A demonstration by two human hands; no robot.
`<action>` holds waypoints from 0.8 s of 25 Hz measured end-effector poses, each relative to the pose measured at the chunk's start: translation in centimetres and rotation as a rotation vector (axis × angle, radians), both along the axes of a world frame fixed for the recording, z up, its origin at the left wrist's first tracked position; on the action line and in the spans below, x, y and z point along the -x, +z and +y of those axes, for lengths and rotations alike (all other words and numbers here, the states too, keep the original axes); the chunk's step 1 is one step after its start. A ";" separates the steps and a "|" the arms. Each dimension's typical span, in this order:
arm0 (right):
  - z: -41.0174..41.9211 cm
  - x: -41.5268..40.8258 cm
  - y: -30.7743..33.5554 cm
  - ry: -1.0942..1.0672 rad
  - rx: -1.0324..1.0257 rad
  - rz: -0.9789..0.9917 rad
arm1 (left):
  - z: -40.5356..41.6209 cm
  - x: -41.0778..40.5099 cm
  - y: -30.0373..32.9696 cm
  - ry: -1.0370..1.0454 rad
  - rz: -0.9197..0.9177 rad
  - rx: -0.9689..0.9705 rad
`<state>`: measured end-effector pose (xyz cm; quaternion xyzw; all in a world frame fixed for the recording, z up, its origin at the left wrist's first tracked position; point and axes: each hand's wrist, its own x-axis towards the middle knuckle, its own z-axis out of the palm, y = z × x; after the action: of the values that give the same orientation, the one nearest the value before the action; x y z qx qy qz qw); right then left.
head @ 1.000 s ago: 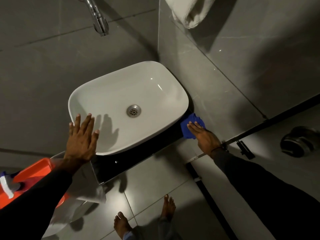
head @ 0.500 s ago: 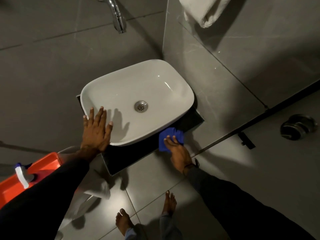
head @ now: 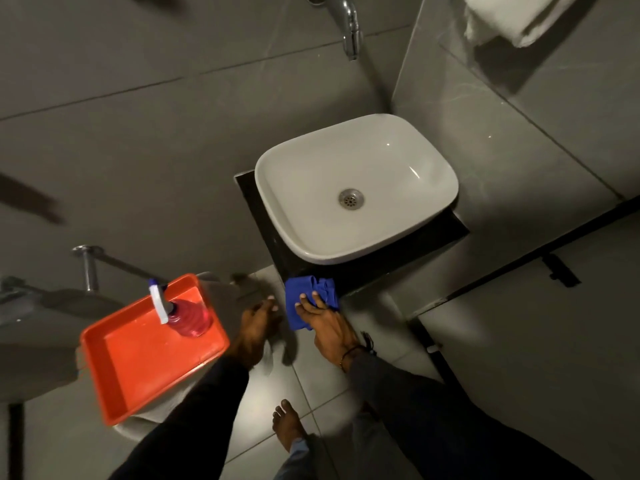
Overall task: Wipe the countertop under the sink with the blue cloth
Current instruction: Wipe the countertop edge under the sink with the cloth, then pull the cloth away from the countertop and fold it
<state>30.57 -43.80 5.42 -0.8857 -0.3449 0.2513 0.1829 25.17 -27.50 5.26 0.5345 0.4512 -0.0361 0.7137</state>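
Head view, looking down on a grey-tiled washroom: a white basin [head: 356, 188] sat on a black countertop [head: 398, 258] fixed in the corner beneath a wall tap [head: 351, 32]; the right hand [head: 329, 327] pressed the blue cloth [head: 308, 299] with spread fingers against the counter's front left corner; the left hand [head: 256, 323], fingers loosely apart and blurred, held nothing; an orange tray [head: 138, 362] carried a spray bottle [head: 183, 313] at left.
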 end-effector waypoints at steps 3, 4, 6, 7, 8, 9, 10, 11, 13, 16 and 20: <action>-0.6 0.1 1.2 -0.121 -0.074 0.063 | -1.5 0.4 -0.3 -0.127 0.031 0.121; -1.2 0.3 1.5 -0.242 -0.129 0.064 | -2.0 0.0 -0.1 -0.144 0.052 0.093; -2.1 0.6 1.5 -0.615 -0.223 0.070 | -2.5 -0.8 0.1 -0.140 0.104 0.021; -2.3 0.3 1.3 -0.837 -0.251 0.153 | -2.7 -1.1 0.2 -0.133 0.126 -0.004; -2.3 -0.3 1.1 -1.031 -0.274 0.294 | -2.9 -1.4 0.1 -0.128 0.149 -0.033; -2.2 -0.9 0.7 -1.149 -0.286 0.447 | -3.0 -1.6 0.0 -0.127 0.179 -0.072; -1.9 -1.5 0.6 -1.181 -0.285 0.551 | -3.0 -1.8 0.0 -0.142 0.209 -0.117; -1.7 -1.8 0.7 -1.155 -0.284 0.596 | -3.1 -1.7 0.2 -0.172 0.238 -0.150; -1.5 -1.5 0.6 -1.065 -0.250 0.561 | -3.0 -1.0 0.7 -0.217 0.246 -0.137; -0.8 -0.4 1.2 -0.855 -0.127 0.603 | -1.7 2.0 2.2 -0.267 0.203 -0.090; 3.0 1.7 1.8 -0.629 -0.040 0.688 | 1.5 7.7 3.9 -0.127 0.232 -0.060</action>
<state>28.91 -40.81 7.21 -0.8087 0.0162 0.4561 0.3710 17.48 -26.02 9.18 0.5754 0.4967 -0.1292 0.6368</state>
